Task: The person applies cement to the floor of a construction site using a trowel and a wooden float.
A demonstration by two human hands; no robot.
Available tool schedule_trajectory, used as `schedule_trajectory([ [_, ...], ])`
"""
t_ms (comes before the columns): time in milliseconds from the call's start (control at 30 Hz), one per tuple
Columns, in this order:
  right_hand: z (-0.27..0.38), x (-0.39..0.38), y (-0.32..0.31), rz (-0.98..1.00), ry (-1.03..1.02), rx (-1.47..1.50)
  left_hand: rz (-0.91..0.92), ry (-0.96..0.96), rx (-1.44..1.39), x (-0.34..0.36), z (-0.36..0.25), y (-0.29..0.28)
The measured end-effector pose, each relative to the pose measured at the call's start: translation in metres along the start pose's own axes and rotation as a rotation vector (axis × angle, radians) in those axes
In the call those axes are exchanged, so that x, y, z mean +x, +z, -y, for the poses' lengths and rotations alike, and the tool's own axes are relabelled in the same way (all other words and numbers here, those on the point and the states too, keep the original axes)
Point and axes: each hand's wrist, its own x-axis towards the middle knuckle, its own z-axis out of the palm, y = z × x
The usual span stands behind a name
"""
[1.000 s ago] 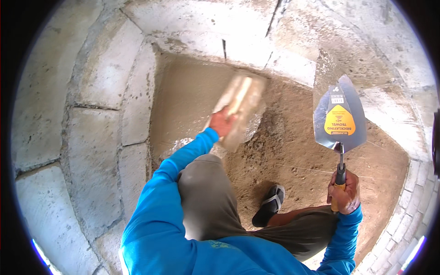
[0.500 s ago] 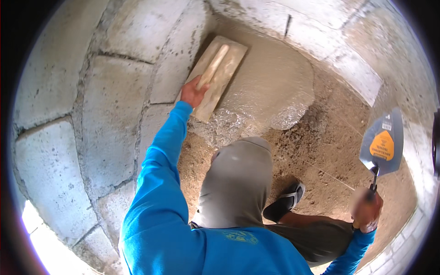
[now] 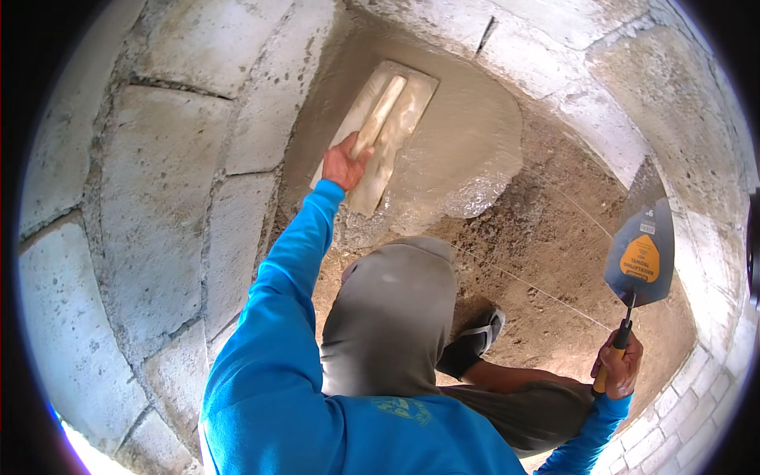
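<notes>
My left hand (image 3: 345, 163) is closed round the lower end of the handle of a wooden float (image 3: 398, 131). The float lies flat on a patch of wet grey mortar (image 3: 463, 131) in the corner between the walls, its board slanting up and to the right. Over on the right, my right hand (image 3: 620, 363) grips the black and yellow handle of a bricklaying trowel (image 3: 640, 249). The trowel's grey blade, with an orange label, points upward and away from me, above the floor beside the right wall. No mortar load shows on its labelled face.
A pale block wall (image 3: 162, 206) runs along the left, another block wall (image 3: 570, 87) along the far right side. A thin string line (image 3: 546, 294) crosses the brown dirt floor (image 3: 546, 237). My bent knee (image 3: 388, 317) and sandalled foot (image 3: 479, 340) are close to the mortar's near edge.
The float has moved right, away from the left wall, still in my left hand. My view has shifted a little. The trowel is tilted differently, its tip now nearer the right wall.
</notes>
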Motion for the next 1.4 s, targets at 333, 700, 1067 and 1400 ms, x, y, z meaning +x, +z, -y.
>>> schedule_trajectory([
  [333, 0.002, -0.003, -0.002, 0.066, 0.046, 0.002, 0.129, 0.156, -0.088, -0.052, -0.054, 0.089],
  [700, 0.017, -0.015, 0.001, 0.013, -0.001, 0.026, 0.658, 0.523, 0.064, -0.044, -0.158, 0.075],
  [1067, 0.056, -0.013, 0.051, 0.410, -0.236, 0.292, 0.666, 0.613, 0.581, 0.074, -0.249, -0.043],
  [1400, 0.055, -0.009, 0.059, 0.160, -0.311, 0.191, 0.788, 0.600, 0.963, 0.096, -0.394, -0.038],
])
